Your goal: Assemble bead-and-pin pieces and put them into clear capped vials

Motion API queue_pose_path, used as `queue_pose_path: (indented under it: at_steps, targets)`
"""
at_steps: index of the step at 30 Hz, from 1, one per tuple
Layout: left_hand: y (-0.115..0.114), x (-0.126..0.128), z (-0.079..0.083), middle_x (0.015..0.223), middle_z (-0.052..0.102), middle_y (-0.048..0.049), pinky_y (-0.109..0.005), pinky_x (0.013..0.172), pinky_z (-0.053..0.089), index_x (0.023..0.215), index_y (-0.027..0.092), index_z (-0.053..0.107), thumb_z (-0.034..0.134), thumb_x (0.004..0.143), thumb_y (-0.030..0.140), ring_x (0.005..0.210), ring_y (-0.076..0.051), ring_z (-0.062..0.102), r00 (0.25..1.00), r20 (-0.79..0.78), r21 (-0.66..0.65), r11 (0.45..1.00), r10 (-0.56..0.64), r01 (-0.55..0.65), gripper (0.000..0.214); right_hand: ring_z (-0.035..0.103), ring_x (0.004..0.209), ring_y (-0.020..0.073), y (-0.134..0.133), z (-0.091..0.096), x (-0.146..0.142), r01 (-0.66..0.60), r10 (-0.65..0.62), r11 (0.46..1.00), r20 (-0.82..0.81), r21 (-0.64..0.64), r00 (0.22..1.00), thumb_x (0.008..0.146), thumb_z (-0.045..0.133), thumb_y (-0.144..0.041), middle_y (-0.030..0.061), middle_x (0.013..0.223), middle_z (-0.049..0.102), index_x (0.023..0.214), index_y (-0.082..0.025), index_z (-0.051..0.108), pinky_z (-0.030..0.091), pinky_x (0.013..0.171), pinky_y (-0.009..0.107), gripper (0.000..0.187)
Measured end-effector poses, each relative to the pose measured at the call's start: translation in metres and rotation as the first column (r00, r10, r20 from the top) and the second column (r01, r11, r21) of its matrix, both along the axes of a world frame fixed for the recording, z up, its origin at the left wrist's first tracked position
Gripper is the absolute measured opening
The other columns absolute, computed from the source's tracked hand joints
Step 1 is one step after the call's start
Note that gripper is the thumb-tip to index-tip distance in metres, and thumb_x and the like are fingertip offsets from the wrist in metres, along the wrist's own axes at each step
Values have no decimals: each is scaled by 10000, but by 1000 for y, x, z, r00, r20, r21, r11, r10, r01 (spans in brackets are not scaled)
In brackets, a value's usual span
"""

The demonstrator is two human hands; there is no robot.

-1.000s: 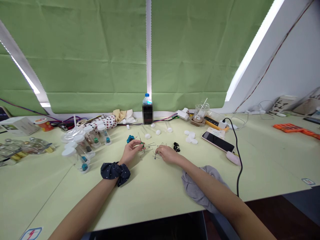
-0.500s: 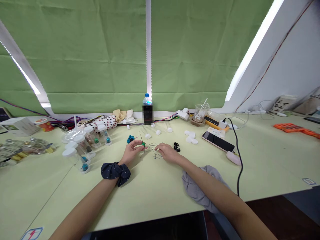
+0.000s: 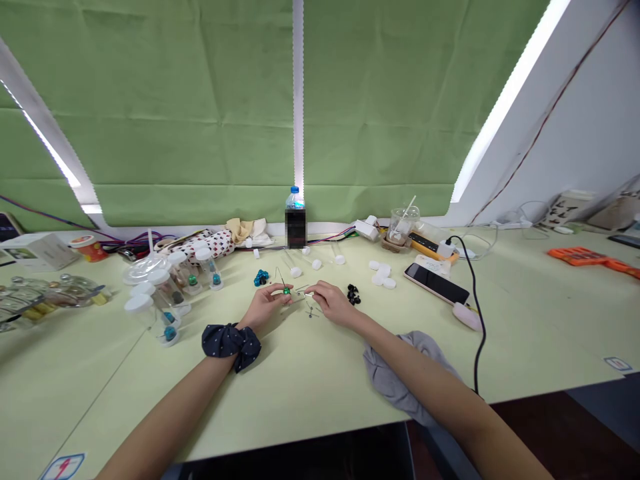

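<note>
My left hand pinches a small shiny green ball between thumb and fingertips, and a thin bent wire stands up from it. Just to the right, my right hand has its thumb and fingers closed together over some thin metal pieces; what it grips is too small to make out. Below its fingertips thin metal rods lie on the table. Beyond my left hand is a cluster of blue balls. Small black pieces lie right of my right hand.
Clear tubes with white caps stand at the left. White round caps lie at the right, near a phone and a black cable. A bottle stands at the back. Grey cloth lies under my right forearm.
My right hand has moved slightly left and its fingers have drawn together near the metal pieces. The green ball in my left hand has lowered a little, its wire more upright.
</note>
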State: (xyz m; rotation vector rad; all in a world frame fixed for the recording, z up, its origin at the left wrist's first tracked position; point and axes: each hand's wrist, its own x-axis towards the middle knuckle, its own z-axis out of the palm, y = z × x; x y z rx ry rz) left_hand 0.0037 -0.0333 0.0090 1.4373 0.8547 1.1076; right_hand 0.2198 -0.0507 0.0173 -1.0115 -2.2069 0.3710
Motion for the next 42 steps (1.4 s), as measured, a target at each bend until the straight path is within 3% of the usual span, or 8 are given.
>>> queue_pose_path:
  at_steps: [8, 14, 23, 28, 42]
  targets:
    - [0, 2, -3, 853, 702, -97, -384, 681, 519, 817, 145, 648, 772, 585, 297, 676, -200, 641, 999, 46, -23, 1000, 5, -4, 304, 528, 808, 150, -3, 1, -5, -32, 32, 999, -27, 13, 999, 899, 380, -125, 61, 909, 547, 1126, -190, 569, 413, 744, 259, 303]
    - [1, 1, -5, 760, 707, -67, -351, 641, 517, 890, 132, 654, 791, 556, 290, 590, -176, 636, 999, 22, -46, 999, 27, -26, 394, 541, 854, 160, -4, -1, -8, -66, 68, 997, -58, 45, 996, 902, 385, -128, 71, 948, 561, 1125, -198, 567, 423, 764, 274, 297]
    - [-1, 4, 0, 949, 705, -96, -425, 866, 487, 941, 127, 659, 746, 639, 314, 838, -243, 674, 992, 122, -85, 995, -33, 43, 366, 543, 808, 162, -3, -2, -9, -79, 87, 993, -95, 87, 992, 900, 389, -136, 66, 914, 554, 1106, -208, 570, 437, 725, 282, 283]
    - [-1, 4, -3, 1040, 683, -121, -453, 909, 462, 977, 124, 650, 723, 672, 339, 885, -263, 669, 987, 146, -105, 990, -73, 89, 380, 537, 783, 158, -4, 0, -9, -49, 59, 994, -105, 96, 993, 910, 374, -150, 60, 893, 542, 1124, -211, 563, 434, 714, 281, 292]
    - [0, 3, -7, 814, 717, -69, -365, 731, 526, 854, 116, 635, 758, 628, 256, 706, -197, 678, 993, 82, -50, 994, -88, 92, 292, 537, 824, 165, -5, -4, -13, -64, 75, 991, -91, 119, 993, 912, 375, -159, 61, 900, 537, 1135, -215, 553, 443, 742, 287, 291]
